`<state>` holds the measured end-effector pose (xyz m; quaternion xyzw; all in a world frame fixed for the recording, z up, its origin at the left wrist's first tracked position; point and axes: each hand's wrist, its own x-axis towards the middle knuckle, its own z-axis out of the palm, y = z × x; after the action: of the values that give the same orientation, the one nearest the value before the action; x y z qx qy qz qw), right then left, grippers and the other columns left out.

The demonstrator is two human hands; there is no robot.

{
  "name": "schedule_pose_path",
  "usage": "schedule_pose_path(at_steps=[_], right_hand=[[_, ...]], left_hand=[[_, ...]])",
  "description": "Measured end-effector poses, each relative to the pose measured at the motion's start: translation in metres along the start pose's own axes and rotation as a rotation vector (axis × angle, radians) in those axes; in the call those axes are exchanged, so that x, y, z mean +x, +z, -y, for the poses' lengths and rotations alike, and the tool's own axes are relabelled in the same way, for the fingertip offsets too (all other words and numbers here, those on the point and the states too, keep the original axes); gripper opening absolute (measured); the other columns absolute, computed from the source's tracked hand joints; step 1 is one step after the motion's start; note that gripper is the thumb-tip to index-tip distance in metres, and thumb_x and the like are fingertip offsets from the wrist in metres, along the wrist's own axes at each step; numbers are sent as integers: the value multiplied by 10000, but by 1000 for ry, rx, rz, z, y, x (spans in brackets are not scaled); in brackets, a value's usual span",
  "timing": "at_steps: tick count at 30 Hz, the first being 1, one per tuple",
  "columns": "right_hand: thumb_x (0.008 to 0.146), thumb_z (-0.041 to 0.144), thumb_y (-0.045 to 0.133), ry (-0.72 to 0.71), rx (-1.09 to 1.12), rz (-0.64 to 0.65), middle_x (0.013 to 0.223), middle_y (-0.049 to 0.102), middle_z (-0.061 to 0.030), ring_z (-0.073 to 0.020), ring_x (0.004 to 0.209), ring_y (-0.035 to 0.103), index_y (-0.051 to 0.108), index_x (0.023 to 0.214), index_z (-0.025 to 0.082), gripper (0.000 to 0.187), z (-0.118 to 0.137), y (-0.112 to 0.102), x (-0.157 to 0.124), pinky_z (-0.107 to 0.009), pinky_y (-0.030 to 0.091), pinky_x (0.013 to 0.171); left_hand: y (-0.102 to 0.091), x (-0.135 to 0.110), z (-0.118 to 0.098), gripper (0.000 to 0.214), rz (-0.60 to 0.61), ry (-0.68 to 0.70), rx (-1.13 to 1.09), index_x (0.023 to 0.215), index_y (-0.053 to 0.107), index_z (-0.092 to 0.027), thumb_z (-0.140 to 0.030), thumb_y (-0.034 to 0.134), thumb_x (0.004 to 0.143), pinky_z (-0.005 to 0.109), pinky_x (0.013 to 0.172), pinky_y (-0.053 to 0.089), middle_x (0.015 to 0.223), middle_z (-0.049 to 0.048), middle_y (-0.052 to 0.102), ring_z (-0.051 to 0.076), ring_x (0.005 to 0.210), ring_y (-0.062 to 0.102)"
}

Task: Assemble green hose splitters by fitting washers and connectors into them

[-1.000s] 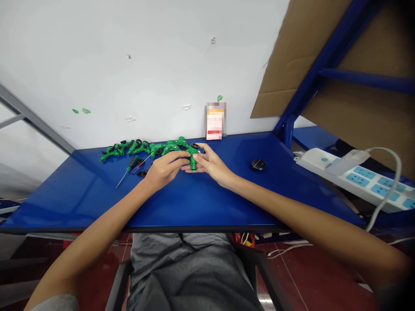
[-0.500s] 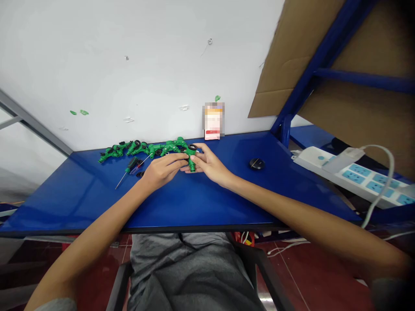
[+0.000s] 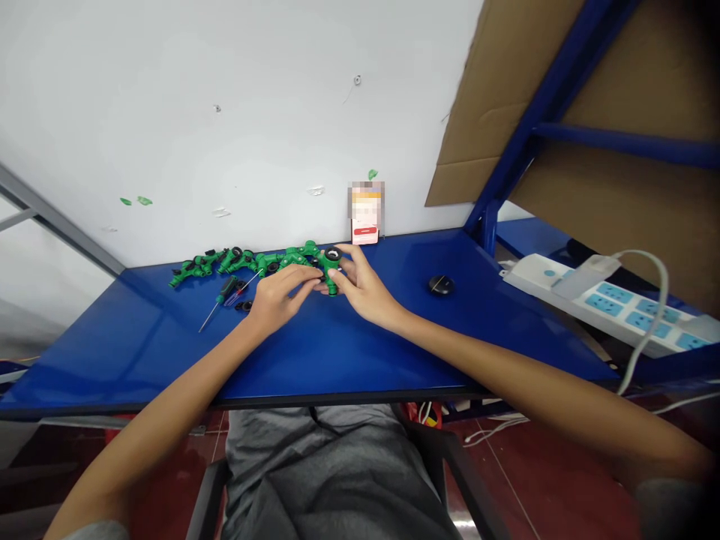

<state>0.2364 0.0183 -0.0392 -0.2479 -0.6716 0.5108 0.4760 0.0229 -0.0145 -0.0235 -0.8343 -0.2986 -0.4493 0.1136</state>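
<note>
My right hand is closed around a green plastic hose fitting with a black ring at its top, held just above the table. My left hand is in a pinch at the fitting's left side, its fingertips by a small dark part there. I cannot make out whether that part is joined to the fitting. Behind the hands, several more green fittings with black rings lie in a row along the wall. Left of my left hand lie a green-handled screwdriver and a second screwdriver with a clear handle.
Small black rings lie near the screwdrivers on the blue table. A phone leans on the white wall. To the right are a round black object and a white power strip with a cable.
The fitting has tilted a little, so its black ring faces me more. My left fingers have drawn together at its side. The whole view has shifted slightly.
</note>
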Motion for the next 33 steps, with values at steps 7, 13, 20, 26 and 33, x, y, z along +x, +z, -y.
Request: schedule_pose_path(at_steps=[7, 13, 20, 26, 33], right_hand=[[1077, 441, 607, -46, -91, -8, 1469, 686, -80, -255, 1082, 761, 449, 1439, 341, 406, -7, -2, 0, -482, 678, 948], [1079, 409, 577, -142, -203, -19, 1558, 642, -104, -283, 1165, 782, 433, 1458, 318, 416, -4, -1, -1, -513, 669, 1006], [1092, 359, 549, -255, -347, -49, 1653, 568, -102, -317, 1522, 572, 432, 1527, 324, 451, 1, -1, -4, -549, 574, 1197], [1092, 305, 556, -297, -427, -44, 1738, 474, -83, -345, 1500, 594, 430, 1555, 337, 481, -2, -2, -5, -587, 590, 1183], [1104, 267, 552, -409, -577, -28, 1782, 410, -56, -321, 1276, 759, 457, 1532, 374, 451, 2, -4, -7, -577, 677, 1034]], left_hand=[[5, -2, -5, 139, -55, -115, -17, 1112, 779, -181, -250, 663, 1079, 288, 878, 659, 1042, 69, 852, 175, 916, 822], [9, -1, -10, 216, -44, -447, -299, 1068, 776, -168, -376, 739, 1021, 288, 797, 679, 945, 65, 841, 182, 803, 820], [11, 7, -19, 356, -41, -775, -733, 987, 702, -150, -466, 844, 908, 244, 544, 593, 866, 72, 810, 145, 601, 733], [10, 10, -20, 459, -16, -936, -912, 938, 674, -143, -514, 914, 812, 236, 515, 575, 834, 89, 822, 155, 575, 733], [8, 13, -16, 420, 41, -1163, -1146, 915, 670, -130, -414, 941, 766, 168, 473, 518, 906, 122, 842, 106, 544, 699]])
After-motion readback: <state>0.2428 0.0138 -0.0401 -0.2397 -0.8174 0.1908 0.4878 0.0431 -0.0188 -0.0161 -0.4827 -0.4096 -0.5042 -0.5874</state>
